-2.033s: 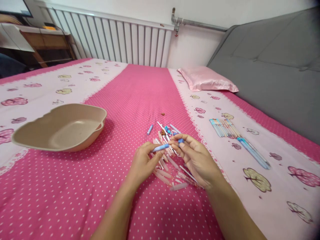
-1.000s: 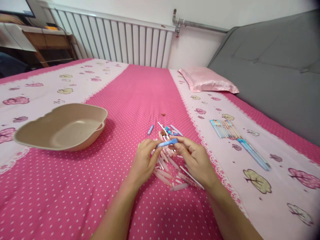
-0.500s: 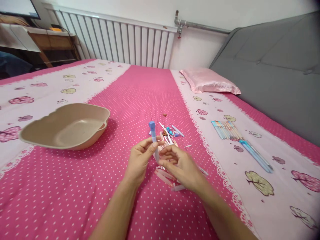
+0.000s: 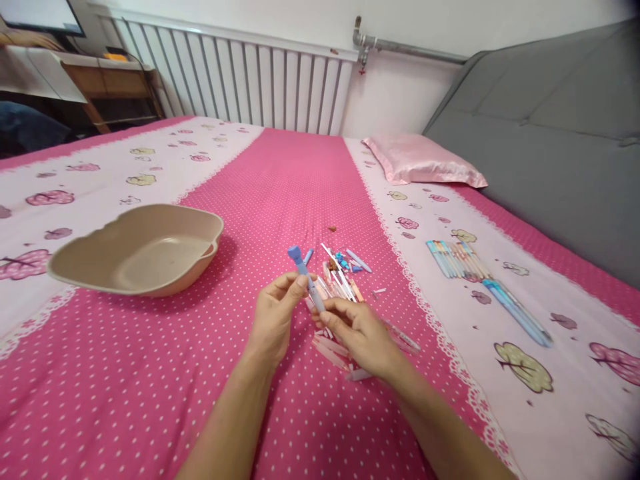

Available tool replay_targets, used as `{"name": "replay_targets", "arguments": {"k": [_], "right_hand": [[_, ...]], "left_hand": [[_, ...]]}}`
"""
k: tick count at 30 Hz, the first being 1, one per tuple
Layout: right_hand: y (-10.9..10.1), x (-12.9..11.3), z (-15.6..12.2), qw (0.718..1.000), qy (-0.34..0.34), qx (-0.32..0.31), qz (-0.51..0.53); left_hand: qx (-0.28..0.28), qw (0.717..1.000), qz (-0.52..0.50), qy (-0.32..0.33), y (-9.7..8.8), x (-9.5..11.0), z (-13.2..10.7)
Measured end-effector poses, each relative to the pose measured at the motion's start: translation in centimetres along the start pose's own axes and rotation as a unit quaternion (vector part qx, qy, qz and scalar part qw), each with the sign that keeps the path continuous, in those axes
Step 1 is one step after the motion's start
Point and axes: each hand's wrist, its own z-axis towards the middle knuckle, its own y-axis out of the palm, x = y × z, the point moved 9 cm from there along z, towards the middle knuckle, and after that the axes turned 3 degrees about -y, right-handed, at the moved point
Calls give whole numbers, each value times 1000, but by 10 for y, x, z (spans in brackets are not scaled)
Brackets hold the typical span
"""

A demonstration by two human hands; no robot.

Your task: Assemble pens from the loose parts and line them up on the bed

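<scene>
My left hand [image 4: 275, 315] pinches a pen [image 4: 315, 294] between the thumb and the bent fingers, about midway along its barrel; that hand is nearly closed, with the thumb laid along the near side. The pen tilts above the bed [image 4: 240, 213], its blocky blue cap up and leaning away to the left, its paler barrel running down toward my right hand [image 4: 363, 333]. That hand is half curled, thumb and forefinger drawn together at the pen's lower end; I cannot tell how firmly they press, and its other fingers are partly hidden. Just beyond and beneath both hands lies a loose pile [image 4: 344, 283] of pink, white and blue pen parts, some of them covered by my right hand. A purple tube [image 4: 361, 261] lies at the pile's far edge, and a small brown piece [image 4: 332, 229] sits apart beyond it. Well to my right, a row of pens [image 4: 459, 259] lies side by side, with a few blue pens [image 4: 518, 313] angled out from its near end. To my left rests a beige basin [image 4: 145, 260]. A pink pillow [image 4: 425, 160] lies farther back, near the grey headboard [image 4: 550, 113].
</scene>
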Motion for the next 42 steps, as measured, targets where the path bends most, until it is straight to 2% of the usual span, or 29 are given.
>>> {"name": "replay_targets", "arguments": {"k": [2,5,8,16,24,35,42], "right_hand": [[3,8,-1,997,44,-19,59],[10,19,-5,974,111,-42,190],[10,23,-5,955,128,-31,264],[5,24,-4,962,123,5,243],[15,29,-2,944,137,-46,297],[8,34,-3,938,150,0,312],[15,38,-3,926,172,-32,336]], "left_hand": [[-11,1000,17,9,1,1,0],[-44,999,19,-1,7,-1,-2],[-64,998,6,-16,11,-2,-4],[-31,997,59,27,8,4,-3],[-41,998,44,33,4,3,-1],[-26,999,23,37,4,2,0],[-21,998,35,50,1,5,1]]}}
